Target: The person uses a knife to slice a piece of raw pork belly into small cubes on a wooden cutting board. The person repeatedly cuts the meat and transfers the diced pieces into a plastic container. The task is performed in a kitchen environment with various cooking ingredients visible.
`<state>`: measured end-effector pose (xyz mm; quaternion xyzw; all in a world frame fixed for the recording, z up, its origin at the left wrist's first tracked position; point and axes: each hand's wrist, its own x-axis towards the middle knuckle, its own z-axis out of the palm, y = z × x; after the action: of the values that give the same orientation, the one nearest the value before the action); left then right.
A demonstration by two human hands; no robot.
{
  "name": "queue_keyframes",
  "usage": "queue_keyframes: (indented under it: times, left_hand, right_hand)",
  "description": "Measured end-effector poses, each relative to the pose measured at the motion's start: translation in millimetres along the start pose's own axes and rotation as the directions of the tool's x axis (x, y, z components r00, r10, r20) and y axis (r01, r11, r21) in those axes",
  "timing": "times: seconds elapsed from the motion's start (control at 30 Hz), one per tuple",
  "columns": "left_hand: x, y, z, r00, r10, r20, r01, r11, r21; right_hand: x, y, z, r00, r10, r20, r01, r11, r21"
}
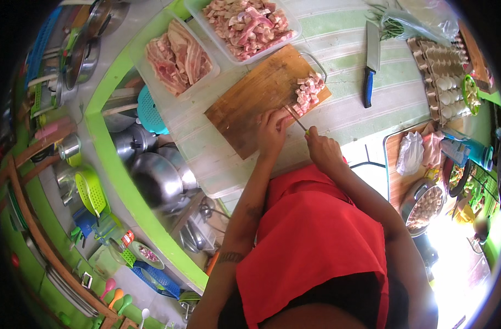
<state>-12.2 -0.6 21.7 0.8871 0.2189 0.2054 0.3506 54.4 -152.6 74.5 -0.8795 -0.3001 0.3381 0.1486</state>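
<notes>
A wooden cutting board (250,98) with a metal handle lies on the striped table in front of me. My left hand (272,131) presses a strip of raw pork (284,115) near the board's front edge. In my right hand (322,148) is a knife (298,119) with a yellow-green handle, its narrow blade at the end of that strip. Diced pork (309,89) is heaped at the board's right end, just beyond the blade. Behind the board stand a plastic container of cut pork (250,28) and another of pork belly slabs (178,57).
A cleaver (370,66) with a blue handle lies right of the board. Egg trays (439,78) stand farther right, near a plastic bag (419,24) with green beans. A pot of pale pieces (424,205) sits on a side table. Metal pots (158,181) are stored at left.
</notes>
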Motion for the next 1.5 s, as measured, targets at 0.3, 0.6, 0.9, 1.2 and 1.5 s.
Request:
queue_keyframes:
  times: [0.3,0.6,0.9,1.2,1.5]
  left_hand:
    - [4,-3,3,0.997,-0.075,0.008,0.075,0.997,-0.006]
    - [6,-6,7,0.996,-0.087,0.024,0.088,0.996,-0.031]
    - [1,-12,12,0.998,-0.061,-0.031,0.061,0.998,-0.004]
    - [1,-10,16,0.997,-0.056,-0.056,0.058,0.998,0.024]
    - [6,-15,11,0.998,-0.041,-0.04,0.044,0.997,0.062]
  right_hand:
    - [4,-7,-1,0.996,0.03,0.078,-0.027,0.999,-0.043]
    - [45,-13,19,0.999,0.018,0.026,-0.019,0.999,0.044]
    - [34,-15,17,0.993,0.097,0.075,-0.1,0.994,0.038]
    - [28,-5,35,0.999,0.047,0.014,-0.047,0.998,0.047]
    - [37,-19,21,1.0,0.031,0.002,-0.031,0.991,0.129]
